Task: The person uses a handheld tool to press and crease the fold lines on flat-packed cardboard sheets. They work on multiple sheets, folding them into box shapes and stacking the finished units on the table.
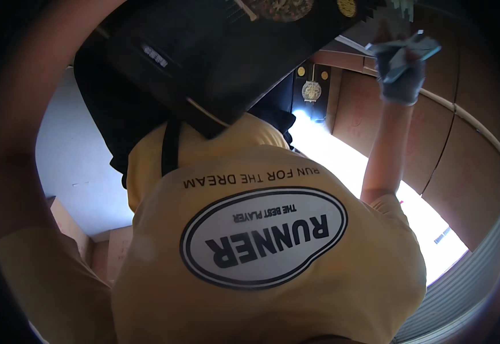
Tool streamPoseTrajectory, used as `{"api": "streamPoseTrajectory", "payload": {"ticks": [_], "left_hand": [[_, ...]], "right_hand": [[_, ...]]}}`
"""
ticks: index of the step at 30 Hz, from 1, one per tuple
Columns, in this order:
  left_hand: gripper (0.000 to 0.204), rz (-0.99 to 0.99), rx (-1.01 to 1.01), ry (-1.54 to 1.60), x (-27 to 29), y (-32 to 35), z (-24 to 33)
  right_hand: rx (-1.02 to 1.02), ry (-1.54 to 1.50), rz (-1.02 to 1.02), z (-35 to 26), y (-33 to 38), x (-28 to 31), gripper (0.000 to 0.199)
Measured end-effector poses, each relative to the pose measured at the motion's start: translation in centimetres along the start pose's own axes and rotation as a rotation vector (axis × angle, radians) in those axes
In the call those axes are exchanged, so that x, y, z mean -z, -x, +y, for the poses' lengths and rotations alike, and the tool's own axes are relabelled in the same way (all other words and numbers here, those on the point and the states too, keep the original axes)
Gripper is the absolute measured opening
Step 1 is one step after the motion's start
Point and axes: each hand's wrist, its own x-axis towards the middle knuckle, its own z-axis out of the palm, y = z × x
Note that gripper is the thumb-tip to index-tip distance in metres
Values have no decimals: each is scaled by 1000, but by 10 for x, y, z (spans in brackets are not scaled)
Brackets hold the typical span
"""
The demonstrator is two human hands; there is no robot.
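Black box (pixel 215 63): a large flat black carton with gold round emblems on its printed face, seen tilted across the top of the view, above the chest; its serrated upper right corner is met by the gloved hand.
Right hand (pixel 400 71): raised on an outstretched bare forearm at the upper right, covered by a grey work glove; the fingers are seen clenched around a pale folded paper or card, right at the box's corner.
Pale paper (pixel 413 49): held in the gloved grip, projecting up and to the right of the glove, touching or just beside the box edge; which of the two cannot be told.
Left hand: not seen; only a blurred arm shape is shown along the left rim, so its state cannot be told.
Yellow shirt (pixel 261 275): fills the lower half of the view, with a white oval print edged in black.
Black strap (pixel 171 150): runs down from the box's underside over the shirt's shoulder.
Brown cartons (pixel 456 172): stacked at the right, behind the raised arm.
Second black box (pixel 312 89): stood further back, between the tilted box and the cartons, bearing gold emblems.
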Motion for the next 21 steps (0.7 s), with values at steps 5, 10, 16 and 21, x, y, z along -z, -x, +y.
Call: {"api": "streamPoseTrajectory", "payload": {"ticks": [5,10,16,21], "left_hand": [[45,-14,259,-20,-30,-11,24],[40,-166,788,-220,-18,2,22],[49,-341,1260,-230,-12,-44,35],[59,-380,1286,-186,-12,-61,34]], "right_hand": [[76,-62,-44,20,26,-11,47],[-118,334,-228,77,103,-19,47],[-340,-30,-123,142,139,-14,49],[-234,-57,-24,133,123,-31,38]]}}
